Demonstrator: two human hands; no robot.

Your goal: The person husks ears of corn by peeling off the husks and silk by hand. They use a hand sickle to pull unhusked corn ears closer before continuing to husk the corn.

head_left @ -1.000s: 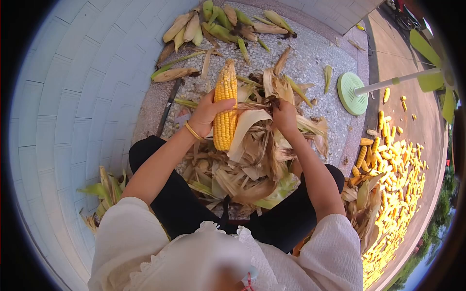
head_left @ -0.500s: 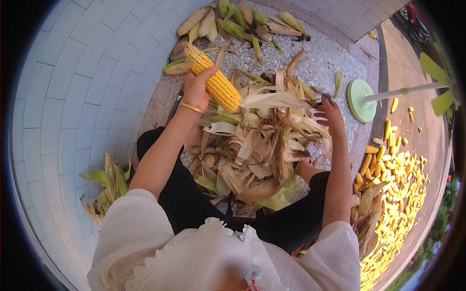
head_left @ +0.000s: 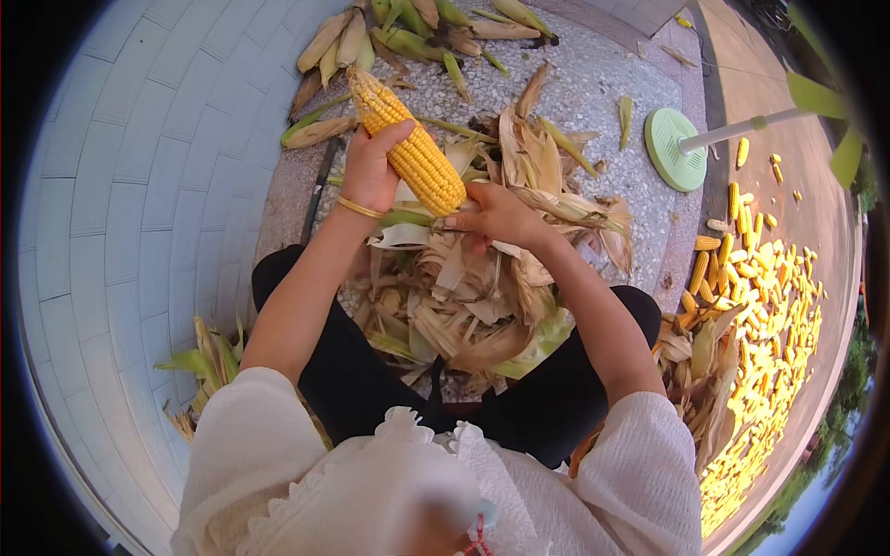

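My left hand (head_left: 373, 171) is wrapped round a peeled yellow corn cob (head_left: 419, 159), thumb across its kernels. The cob is tilted, its narrow tip up and to the left. At the cob's lower right end, my right hand (head_left: 502, 216) is closed on the base, its fingers partly hidden; whether husk is also caught in them I cannot tell. Directly beneath both hands spreads a heap of dry, torn corn husks (head_left: 464, 306), between my bent legs.
Unpeeled corn ears (head_left: 408, 42) lie at the far side of the speckled floor (head_left: 593, 93). A tiled wall (head_left: 139, 195) runs along the left. On the right stand a green fan's round base (head_left: 674, 148) and, beyond the floor edge, many peeled cobs (head_left: 756, 371).
My right hand has come in from the right, leaving the husks there, and closed at the cob's lower end. My left hand still holds the cob. The view has shifted slightly.
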